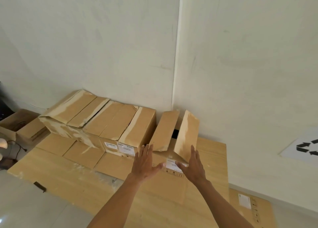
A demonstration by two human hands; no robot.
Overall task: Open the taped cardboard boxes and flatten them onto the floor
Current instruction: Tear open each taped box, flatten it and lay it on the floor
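Note:
A small cardboard box (169, 136) stands in the wall corner with its two top flaps raised and a dark gap between them. My left hand (145, 161) reaches with straight fingers toward its left side. My right hand (193, 164) is spread open beside its right flap, close to the white label. Neither hand grips anything. To the left sits a row of taped boxes (103, 122) with torn, crumpled tops. All of them rest on flattened cardboard sheets (72, 172) spread over the floor.
An open box (19, 124) stands at far left by a dark object and a cable. A white sheet with a recycling symbol (304, 147) lies at the right. Another flattened sheet with a label (249, 205) lies at lower right. Pale floor tiles show at lower left.

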